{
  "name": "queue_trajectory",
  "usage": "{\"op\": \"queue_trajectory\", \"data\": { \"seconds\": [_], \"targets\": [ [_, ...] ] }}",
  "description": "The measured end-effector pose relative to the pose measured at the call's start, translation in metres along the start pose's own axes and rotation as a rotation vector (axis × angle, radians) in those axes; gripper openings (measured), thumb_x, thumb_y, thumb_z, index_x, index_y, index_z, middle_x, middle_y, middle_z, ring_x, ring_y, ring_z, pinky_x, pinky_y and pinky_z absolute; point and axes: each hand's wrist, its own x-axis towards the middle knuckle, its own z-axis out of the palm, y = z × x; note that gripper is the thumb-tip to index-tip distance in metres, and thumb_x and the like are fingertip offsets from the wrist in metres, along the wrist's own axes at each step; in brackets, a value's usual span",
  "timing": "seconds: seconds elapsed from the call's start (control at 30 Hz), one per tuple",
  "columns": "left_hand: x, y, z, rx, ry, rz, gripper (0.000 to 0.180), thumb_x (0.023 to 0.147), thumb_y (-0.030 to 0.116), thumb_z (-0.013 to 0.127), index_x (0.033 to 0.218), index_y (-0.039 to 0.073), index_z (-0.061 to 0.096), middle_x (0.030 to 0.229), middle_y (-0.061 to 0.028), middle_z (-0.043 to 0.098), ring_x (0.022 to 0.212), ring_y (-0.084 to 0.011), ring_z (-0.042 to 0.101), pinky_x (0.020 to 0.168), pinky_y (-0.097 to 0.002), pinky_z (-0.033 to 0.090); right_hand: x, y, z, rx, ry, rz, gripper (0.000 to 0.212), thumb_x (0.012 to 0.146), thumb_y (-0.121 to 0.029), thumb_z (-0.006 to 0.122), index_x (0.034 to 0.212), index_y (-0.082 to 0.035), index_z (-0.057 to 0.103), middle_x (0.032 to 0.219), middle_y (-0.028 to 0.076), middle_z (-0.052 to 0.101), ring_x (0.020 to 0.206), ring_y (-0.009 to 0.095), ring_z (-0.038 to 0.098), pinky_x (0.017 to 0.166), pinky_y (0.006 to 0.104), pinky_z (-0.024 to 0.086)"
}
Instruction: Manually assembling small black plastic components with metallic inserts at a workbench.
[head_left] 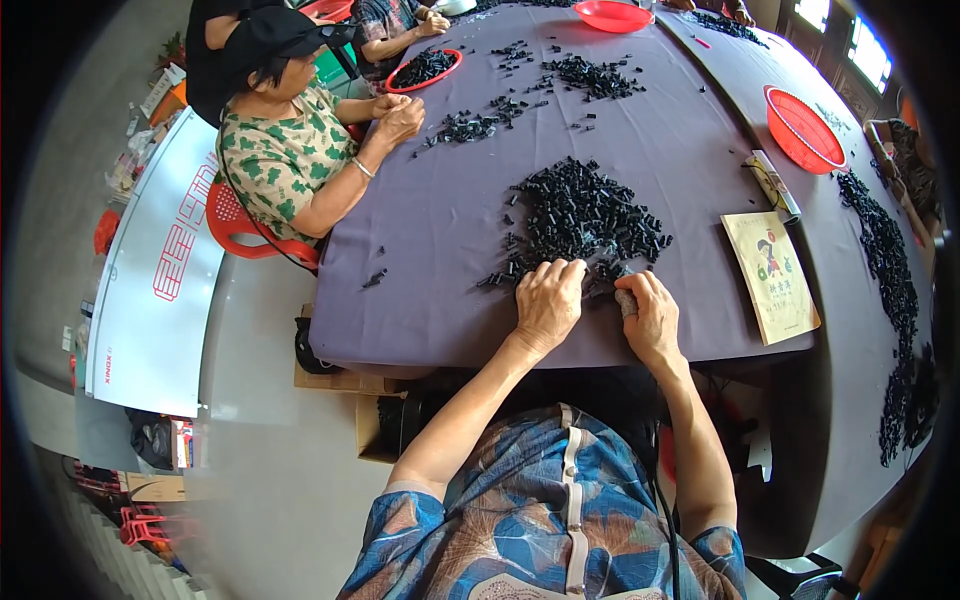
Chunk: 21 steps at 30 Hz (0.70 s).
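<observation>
White board: at the left, smooth and flat, with large red characters and smaller red letters near its bottom (pixel 150 290).
Red chair: moulded plastic with a perforated back (pixel 228 205), under a co-worker (pixel 285 165) in a cream shirt with green leaf shapes.
Shallow red basket: far left on the desk (pixel 400 300), holding black pieces (pixel 425 68); the desk wears a wrinkled grey-purple cloth.
Left hand: fingers bent and drawn together at the pile's near edge (pixel 549 308); whether they pinch a piece, I cannot tell.
Black pile: short, shiny tube-like pieces heaped in front of both hands, loose ones around it (pixel 590 215).
Right hand: fingers curled, just beside the pile's near right edge (pixel 651 315), a rough grey patch (pixel 627 302) at the fingers; what it pinches, I cannot tell.
Booklet: yellowish paper cover with printed characters and a cartoon figure (pixel 770 275), right of the right hand.
White box: long and narrow, just beyond the booklet (pixel 773 187).
Red mesh basket: far right, round, plastic (pixel 800 130).
Black heap: similar dark pieces in a long band along the right side (pixel 890 270).
</observation>
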Motion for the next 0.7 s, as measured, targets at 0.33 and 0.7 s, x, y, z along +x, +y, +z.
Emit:
{"op": "queue_trajectory", "data": {
  "seconds": [0.33, 0.7],
  "targets": [
    [-0.020, 0.008, -0.015, -0.124, 0.011, -0.094, 0.007, 0.086, 0.014, 0.060, 0.090, 0.009, 0.063, 0.078, -0.0069, 0.063, 0.073, -0.0271, 0.062, 0.064, -0.0380, 0.050, -0.001, 0.006, -0.005, 0.157, 0.027, 0.110, 0.030, 0.068, 0.010, 0.050, 0.093, -0.004, 0.058, 0.088, 0.015, 0.060, 0.086, 0.037, 0.059, 0.074, 0.0406, 0.048],
    [-0.024, 0.001, -0.014, -0.095, -0.019, -0.126, 0.010, 0.088, 0.019, 0.057, 0.086, 0.010, 0.061, 0.080, -0.0062, 0.061, 0.074, -0.0266, 0.060, 0.065, -0.0390, 0.049, 0.004, 0.016, -0.008, 0.303, 0.066, 0.224, 0.039, 0.069, 0.015, 0.041, 0.099, -0.002, 0.059, 0.084, 0.012, 0.062, 0.082, 0.020, 0.061, 0.077, 0.0286, 0.047]
  ]
}}
